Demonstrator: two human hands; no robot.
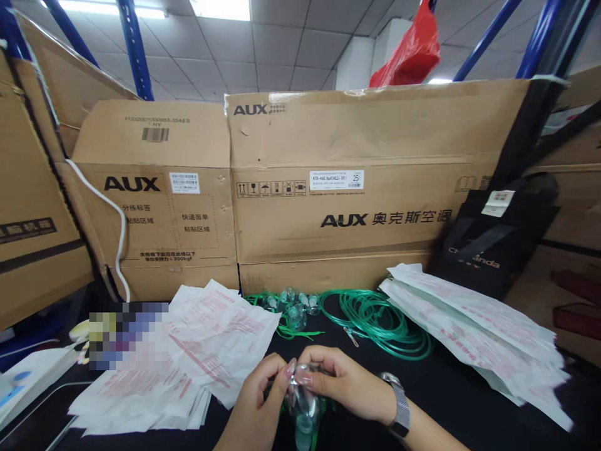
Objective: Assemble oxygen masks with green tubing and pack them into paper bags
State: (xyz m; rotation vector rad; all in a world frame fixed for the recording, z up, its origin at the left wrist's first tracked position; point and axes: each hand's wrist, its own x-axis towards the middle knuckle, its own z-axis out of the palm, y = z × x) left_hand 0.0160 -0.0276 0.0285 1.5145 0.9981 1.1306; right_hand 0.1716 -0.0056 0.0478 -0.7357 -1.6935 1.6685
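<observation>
Black tabletop — white packets, green tubing, clear masks.

Cardboard boxes, hanging red bag, black bag

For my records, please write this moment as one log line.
left fingers: holding clear plastic mask; right fingers: same mask; beyond: coiled green plastic tubing

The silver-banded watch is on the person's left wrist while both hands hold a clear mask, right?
Not quite: the head view shows the silver-banded watch on the right wrist. The left hand and right hand do hold the clear mask.
</observation>
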